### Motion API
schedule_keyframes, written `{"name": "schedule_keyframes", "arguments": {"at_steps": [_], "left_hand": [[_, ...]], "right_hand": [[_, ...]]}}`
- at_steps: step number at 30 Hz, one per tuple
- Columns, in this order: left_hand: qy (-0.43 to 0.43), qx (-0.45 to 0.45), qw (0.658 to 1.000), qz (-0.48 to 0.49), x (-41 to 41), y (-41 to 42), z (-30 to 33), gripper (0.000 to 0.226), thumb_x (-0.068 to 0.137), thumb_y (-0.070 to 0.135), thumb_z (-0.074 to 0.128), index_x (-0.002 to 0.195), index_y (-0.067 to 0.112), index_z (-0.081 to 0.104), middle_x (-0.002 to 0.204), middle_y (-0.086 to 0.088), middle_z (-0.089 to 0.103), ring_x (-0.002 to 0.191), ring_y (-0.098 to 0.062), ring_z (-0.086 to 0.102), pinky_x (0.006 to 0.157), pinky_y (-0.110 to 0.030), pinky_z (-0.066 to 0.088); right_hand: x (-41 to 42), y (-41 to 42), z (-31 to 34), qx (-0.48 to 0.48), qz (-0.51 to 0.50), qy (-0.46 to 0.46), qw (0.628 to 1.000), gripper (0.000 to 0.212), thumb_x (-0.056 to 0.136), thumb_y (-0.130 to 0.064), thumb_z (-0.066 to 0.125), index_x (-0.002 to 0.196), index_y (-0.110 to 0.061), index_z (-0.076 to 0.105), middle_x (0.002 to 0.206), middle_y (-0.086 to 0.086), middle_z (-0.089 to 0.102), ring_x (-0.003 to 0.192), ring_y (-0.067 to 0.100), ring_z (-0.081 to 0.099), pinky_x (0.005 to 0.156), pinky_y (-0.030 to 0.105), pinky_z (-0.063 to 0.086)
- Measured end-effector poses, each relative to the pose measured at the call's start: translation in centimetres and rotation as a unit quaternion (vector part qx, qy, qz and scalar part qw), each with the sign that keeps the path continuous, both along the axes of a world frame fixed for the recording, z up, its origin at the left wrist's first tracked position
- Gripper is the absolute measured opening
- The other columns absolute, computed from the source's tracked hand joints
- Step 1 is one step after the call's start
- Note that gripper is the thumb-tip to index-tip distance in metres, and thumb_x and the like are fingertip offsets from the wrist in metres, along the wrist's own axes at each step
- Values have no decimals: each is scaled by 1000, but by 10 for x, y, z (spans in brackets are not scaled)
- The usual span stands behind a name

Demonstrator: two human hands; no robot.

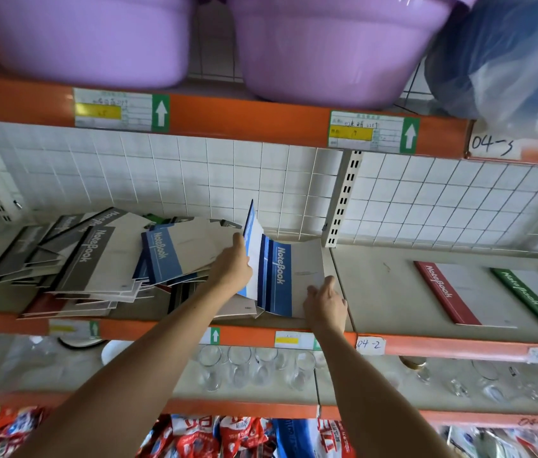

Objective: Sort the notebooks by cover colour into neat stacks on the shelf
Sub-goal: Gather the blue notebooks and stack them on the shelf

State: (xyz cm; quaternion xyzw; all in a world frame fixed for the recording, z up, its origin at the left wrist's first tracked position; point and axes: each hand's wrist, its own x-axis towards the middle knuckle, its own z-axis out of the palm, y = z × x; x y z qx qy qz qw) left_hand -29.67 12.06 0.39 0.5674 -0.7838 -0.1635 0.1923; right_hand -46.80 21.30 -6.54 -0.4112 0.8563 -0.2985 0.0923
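A messy pile of notebooks [102,269] with grey, blue and red spines lies on the left of the middle shelf [376,285]. My left hand [232,267] grips a blue-spined notebook [251,246] that stands tilted on edge beside the pile. Right of it lies a small stack of blue-spined notebooks [280,279], and my right hand [325,304] holds its near right corner. Farther right a red-spined notebook [449,292] and a green-spined notebook [532,299] lie flat, apart from each other.
Two purple plastic basins [327,51] sit on the shelf above, with a blue bagged bundle [508,61] at the right. Several clear glasses [254,365] stand on the shelf below. A white wire grid backs the shelf. The orange front rail [442,347] carries labels.
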Motion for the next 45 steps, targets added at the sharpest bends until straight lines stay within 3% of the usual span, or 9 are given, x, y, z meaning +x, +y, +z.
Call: {"name": "schedule_keyframes", "arguments": {"at_steps": [5,11,18,23,26,33,38,42,45], "left_hand": [[39,-47,997,50,10,10,16,40,96,6,48,134,15,40,106,-17,66,93,-40,63,69,-41,47],[58,-47,994,83,13,12,32,32,100,14,45,130,23,42,111,-13,65,92,-38,62,67,-38,45],[68,53,991,99,-6,23,30,28,99,14,44,127,14,42,123,-14,61,105,-37,62,83,-43,53],[56,52,993,89,-20,37,35,24,99,15,46,121,6,47,126,-18,60,110,-38,59,81,-40,47],[75,71,991,80,-39,49,44,28,97,15,49,123,3,51,127,-18,60,112,-36,59,82,-37,48],[166,149,970,101,-103,95,59,27,94,10,47,119,0,53,108,-16,57,108,-35,59,74,-30,43],[254,228,935,94,-165,128,61,35,92,14,59,123,-3,57,111,-20,64,100,-34,62,74,-31,44],[207,194,957,69,-217,163,62,35,92,14,57,124,0,55,114,-16,63,99,-32,62,76,-31,51],[175,166,970,33,-258,188,58,29,94,13,52,121,3,58,111,-16,63,94,-32,61,68,-28,47]], "right_hand": [[-15,-3,19,30,13,-133,991,33,96,-19,53,124,-6,44,118,20,63,105,42,59,79,35,44],[-26,1,35,40,30,-267,962,20,92,-9,55,104,-13,39,98,18,55,75,27,57,58,33,48],[-42,25,46,-62,-36,-250,966,18,89,-6,50,90,-21,42,82,11,57,74,30,56,71,48,54],[-54,45,66,-118,-69,-275,952,15,97,-12,45,94,-24,36,75,-4,42,68,18,46,56,23,36],[-66,59,77,-153,-79,-330,928,1,87,-19,40,86,-20,40,72,3,45,64,21,44,56,31,44],[-120,101,86,-174,-55,-342,922,23,87,-8,41,99,-26,46,98,14,60,85,33,61,68,64,56],[-159,155,99,-200,-81,-379,900,30,89,-11,46,118,-21,48,101,8,59,90,30,61,63,49,61],[-214,187,87,-180,-87,-354,914,33,82,-11,44,114,-16,47,94,8,59,90,35,62,75,58,58],[-253,213,80,-183,-95,-348,914,21,86,-8,41,104,-16,48,95,12,58,81,29,57,75,46,53]]}}
